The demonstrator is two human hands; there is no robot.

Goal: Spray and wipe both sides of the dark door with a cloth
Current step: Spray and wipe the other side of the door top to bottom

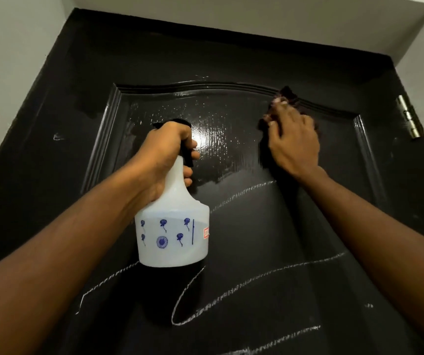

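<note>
Your left hand (pixel 167 149) is curled round the neck of the spray bottle (pixel 173 226), fingers over its black trigger, nozzle toward the dark door (pixel 270 226); carrying it raised likely lets you spray again without setting anything down. Your right hand (pixel 293 139) lies flat, fingers spread, pressing the cloth (pixel 289 94) against the panel just under the arched moulding; a flat palm suits a broad wipe.

The bottle is translucent white plastic, shouldered, printed with blue balloons, and partly full. The cloth is dark, soft and bunched, mostly hidden beneath your fingers. The door is glossy, with 1 raised moulded frame; between your 2 hands it shines wet and beaded. Below both hands run dry, chalky white lines (pixel 231 290), so I judge this side only partly wiped. A brass hinge (pixel 409 119) sits right of your right hand.
</note>
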